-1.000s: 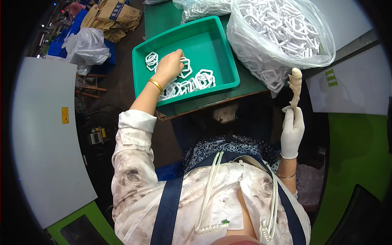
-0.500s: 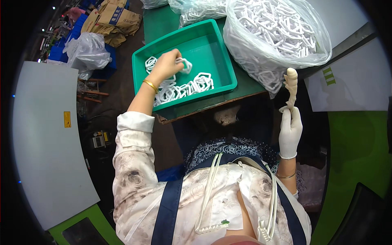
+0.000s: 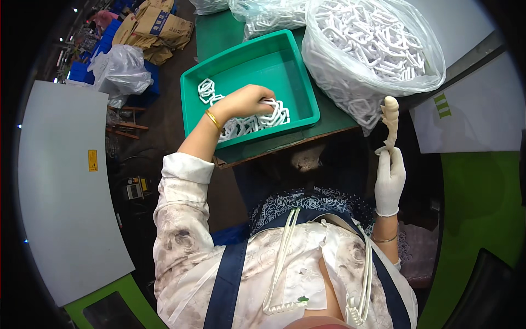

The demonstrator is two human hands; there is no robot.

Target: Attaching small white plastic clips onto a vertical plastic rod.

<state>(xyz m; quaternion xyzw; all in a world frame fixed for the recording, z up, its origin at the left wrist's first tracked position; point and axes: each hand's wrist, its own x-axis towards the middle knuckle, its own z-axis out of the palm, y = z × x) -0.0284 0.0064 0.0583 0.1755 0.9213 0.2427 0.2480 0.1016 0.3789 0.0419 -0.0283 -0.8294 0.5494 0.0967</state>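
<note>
My bare left hand [image 3: 249, 102] reaches into a green plastic tray [image 3: 195, 118]. Its fingers curl round white hexagonal plastic links [image 3: 276, 114] at the near right of a small heap; the fingertips are partly hidden, so how many links they grip is unclear. More links [image 3: 206, 89] lie near the tray's left side. My right hand [image 3: 390, 183], in a white knit glove, is apart from the tray at the right. From its closed fingertips a cream, finger-shaped piece [image 3: 390, 118] with a rounded tip and ragged edge stands upright.
A large clear bag [image 3: 350, 82] full of white links stands right of the tray on the green table [image 3: 211, 30]. Another bag of links [image 3: 268, 19] lies behind the tray. Pale machine panels [image 3: 66, 186] flank me. Brown paper sacks [image 3: 159, 27] sit at the far left.
My left hand has moved right and nearer, down onto the heap; the link it held raised is now among the others. My right hand has hardly moved.
</note>
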